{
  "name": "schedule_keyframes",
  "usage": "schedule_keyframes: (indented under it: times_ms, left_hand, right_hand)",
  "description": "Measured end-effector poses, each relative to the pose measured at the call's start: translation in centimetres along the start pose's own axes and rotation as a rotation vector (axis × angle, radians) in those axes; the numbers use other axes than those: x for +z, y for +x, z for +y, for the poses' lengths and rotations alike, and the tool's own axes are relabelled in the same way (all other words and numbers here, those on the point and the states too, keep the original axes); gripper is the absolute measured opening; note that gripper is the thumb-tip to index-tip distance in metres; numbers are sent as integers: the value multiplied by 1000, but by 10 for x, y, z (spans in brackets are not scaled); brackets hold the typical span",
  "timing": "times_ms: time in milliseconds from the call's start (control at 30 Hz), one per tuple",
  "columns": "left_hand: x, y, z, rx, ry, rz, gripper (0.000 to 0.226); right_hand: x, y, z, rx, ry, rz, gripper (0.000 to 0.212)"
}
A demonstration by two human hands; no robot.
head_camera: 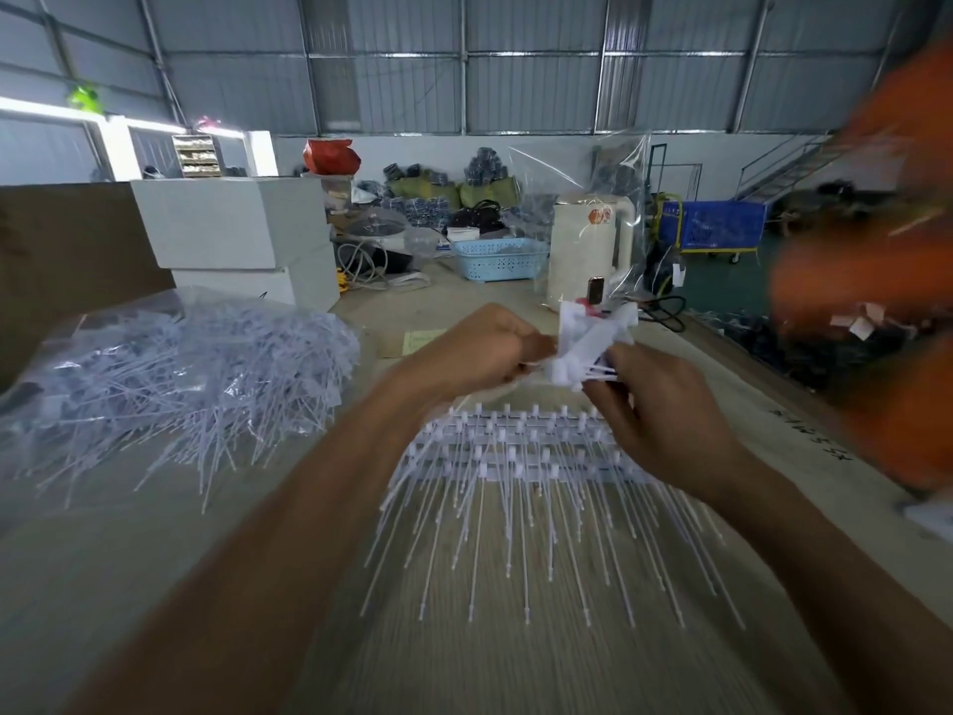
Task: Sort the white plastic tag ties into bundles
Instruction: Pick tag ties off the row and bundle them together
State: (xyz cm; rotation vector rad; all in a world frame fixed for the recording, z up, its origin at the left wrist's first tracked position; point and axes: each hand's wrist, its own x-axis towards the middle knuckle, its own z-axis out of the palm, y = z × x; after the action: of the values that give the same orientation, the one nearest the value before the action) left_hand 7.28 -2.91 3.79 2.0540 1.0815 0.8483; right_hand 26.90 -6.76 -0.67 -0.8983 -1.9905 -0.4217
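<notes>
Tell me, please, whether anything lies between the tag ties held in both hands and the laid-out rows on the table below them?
Nothing visible does. The left hand and right hand hold the small bundle directly above the laid-out rows, with only open air between.

Wood-grain table [515, 663], pale top. On it: rows of white tag ties [521, 472] fanned out at centre, tails toward the near edge; a big loose heap of ties [191, 374] on clear plastic at left; white boxes [237, 234] stacked behind the heap; a blue basket [500, 258] and a cream kettle [590, 245] at the far end.
</notes>
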Motion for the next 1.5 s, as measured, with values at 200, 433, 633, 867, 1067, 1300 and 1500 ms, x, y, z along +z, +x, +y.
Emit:
schedule_keyframes:
  times_ms: [200, 433, 633, 867, 1067, 1300, 1500]
  left_hand:
    - [2, 5, 1, 52, 94, 40, 43]
    - [7, 3, 8, 118, 220, 96, 50]
    - [-3, -3, 19, 231, 264, 80, 33]
    - [-9, -6, 6, 137, 305, -89, 19]
    - [-16, -7, 4, 151, 194, -112, 20]
    - [-17, -4, 7, 168, 152, 63, 10]
    - [-10, -6, 14, 225, 190, 119, 14]
  right_hand:
    - [14, -7, 1, 331, 395, -36, 18]
    - [28, -8, 8, 903, 755, 129, 29]
    - [14, -9, 39, 905, 911, 133, 41]
    - [25, -12, 11, 716, 960, -103, 49]
    - [25, -10, 4, 716, 981, -144, 43]
    - [28, -6, -2, 776, 1108, -102, 47]
    - [27, -2, -9, 787, 1254, -90, 58]
